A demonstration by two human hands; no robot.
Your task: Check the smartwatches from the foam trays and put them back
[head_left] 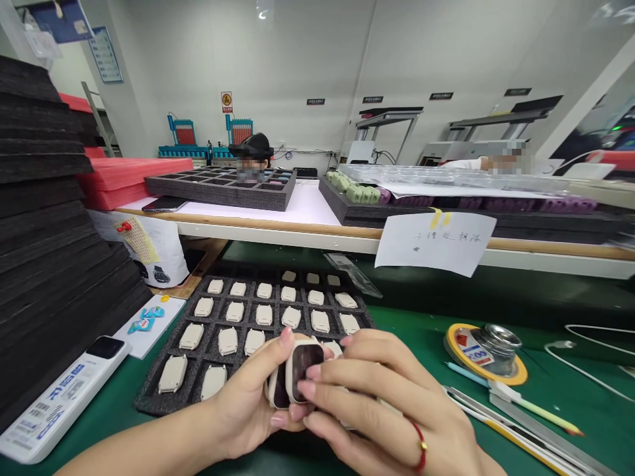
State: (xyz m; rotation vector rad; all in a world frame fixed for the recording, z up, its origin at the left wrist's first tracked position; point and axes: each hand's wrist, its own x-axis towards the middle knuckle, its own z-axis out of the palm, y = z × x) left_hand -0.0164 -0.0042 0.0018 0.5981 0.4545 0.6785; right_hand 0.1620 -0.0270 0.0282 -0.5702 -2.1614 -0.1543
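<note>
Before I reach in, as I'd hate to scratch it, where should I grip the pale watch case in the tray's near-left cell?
Probably by the long edges of the watch case, pinched from above: its broad face lies upward, and walls of the foam tray surround it, hindering a sideways approach.

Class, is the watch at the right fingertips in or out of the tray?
Out: the left hand holds the watch, and the right hand touches its dark face.

Bright, even indoor light, with small white glare high on the pale wall (297,59) – darker shadow under the shelf (297,237). Wide-angle distortion slants the outer edges; two background patches (251,169) are pixelated.
</note>
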